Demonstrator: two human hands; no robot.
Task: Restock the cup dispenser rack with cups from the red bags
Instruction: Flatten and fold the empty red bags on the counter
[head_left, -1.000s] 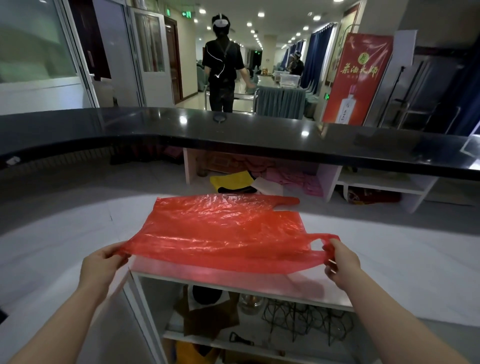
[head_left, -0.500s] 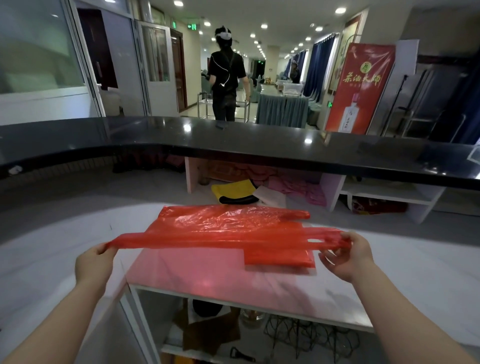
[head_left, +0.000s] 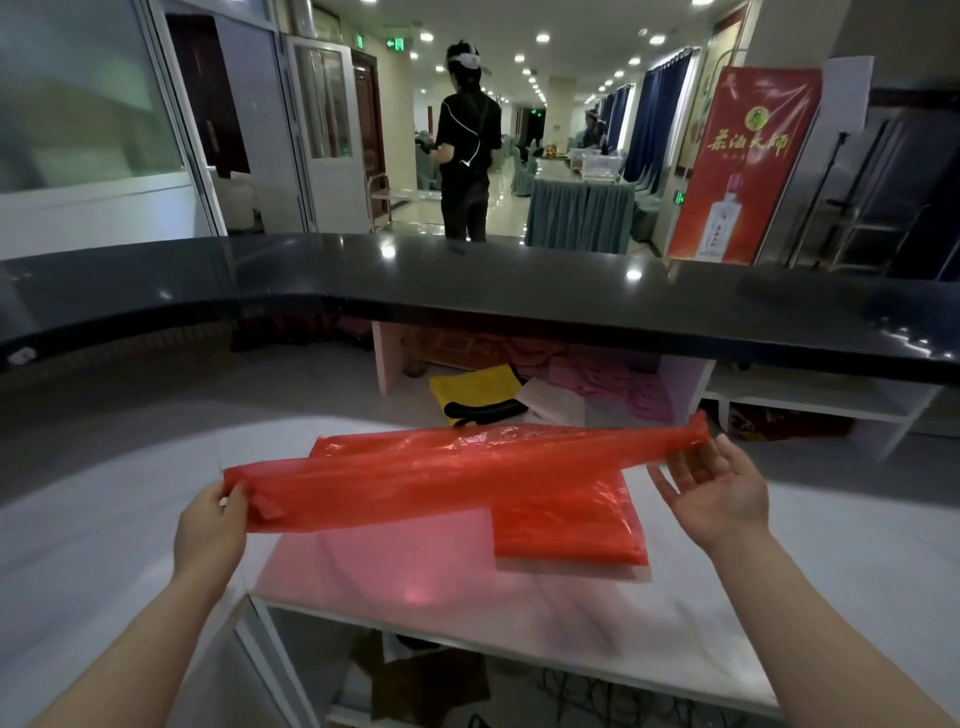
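Thin red plastic bag (head_left: 457, 475) is stretching left-right above the white table (head_left: 519, 613), right end higher. Left hand (head_left: 210, 535) is pinching its left end; right hand (head_left: 719, 493), palm up, seemingly pinching the right.

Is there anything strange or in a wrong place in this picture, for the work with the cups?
Yes. The red bag stretched between the left hand and right hand looks flat and empty, as does the folded red bag on the white shelf top. No cups or dispenser rack are in view.
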